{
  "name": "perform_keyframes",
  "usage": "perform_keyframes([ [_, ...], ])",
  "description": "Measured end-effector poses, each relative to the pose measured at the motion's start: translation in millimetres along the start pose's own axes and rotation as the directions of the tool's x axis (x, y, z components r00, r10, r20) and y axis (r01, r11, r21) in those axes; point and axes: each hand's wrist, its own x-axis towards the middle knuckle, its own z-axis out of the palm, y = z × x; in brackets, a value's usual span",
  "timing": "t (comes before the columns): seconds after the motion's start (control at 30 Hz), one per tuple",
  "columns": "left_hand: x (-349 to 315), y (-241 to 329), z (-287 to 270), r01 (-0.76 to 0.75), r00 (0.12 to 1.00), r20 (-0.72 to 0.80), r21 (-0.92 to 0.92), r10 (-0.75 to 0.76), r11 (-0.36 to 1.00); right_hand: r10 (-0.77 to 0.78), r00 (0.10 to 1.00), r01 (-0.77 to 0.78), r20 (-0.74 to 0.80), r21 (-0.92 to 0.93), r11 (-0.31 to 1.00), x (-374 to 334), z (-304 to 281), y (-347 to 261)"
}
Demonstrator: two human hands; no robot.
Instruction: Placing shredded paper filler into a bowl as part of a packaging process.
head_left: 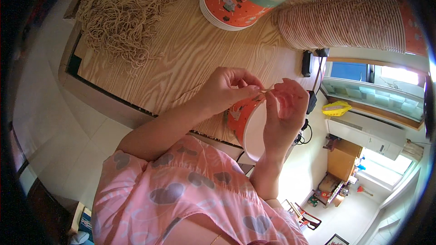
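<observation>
Over the near edge of the wooden table (181, 50), my hands meet fingertip to fingertip. My left hand (231, 86) pinches one end of a thin beige cord (266, 90), thumb against forefinger. The same short piece is gripped by my right hand (286, 104) between thumb and forefinger, its other fingers raised and curled. Just below the hands, an orange paper bucket (237, 120) lies tilted with its white mouth toward my right wrist; my hands partly hide it. More strands of cord lie on the table beside my left forearm.
A tangled heap of beige cords (122, 18) covers the far left of the table. Upside-down orange buckets (231, 7) are nested at the back. A long stack of buckets strung with cords (340, 20) fills the far right, near black adapters (307, 63) and cables.
</observation>
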Motion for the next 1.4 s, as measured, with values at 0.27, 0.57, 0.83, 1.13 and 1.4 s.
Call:
perform_keyframes([
  [0.27, 2.3, 8.4, -8.4, 0.159, 0.968, 0.219, -0.147, -0.124, 0.976, 0.044, 0.999, -0.044, -0.007, 0.015, 0.999, -2.3, 0.7, -0.2],
  [0.57, 5.5, 11.4, -8.7, 0.031, 0.98, 0.199, -0.017, -0.027, 0.999, 0.026, 1.0, -0.025, -0.016, 0.035, 0.999, -2.5, 1.2, -0.3],
  [0.83, 2.6, 14.5, -6.7, -0.059, 0.992, 0.119, 0.155, 0.041, 0.986, 0.012, 1.0, -0.011, -0.022, 0.031, 0.999, -1.7, 1.8, 0.2],
  [1.13, 2.0, 9.6, -6.5, -0.134, 0.991, 0.051, 0.219, 0.126, 0.966, 0.007, 0.998, -0.018, -0.067, -0.174, 0.985, -1.4, -4.9, -3.8],
  [1.4, -2.6, 17.1, -4.9, -0.039, 0.999, 0.019, 0.25, 0.035, 0.968, 0.021, 1.0, -0.019, 0.003, -0.299, 0.954, -0.6, -0.3, -6.9],
])
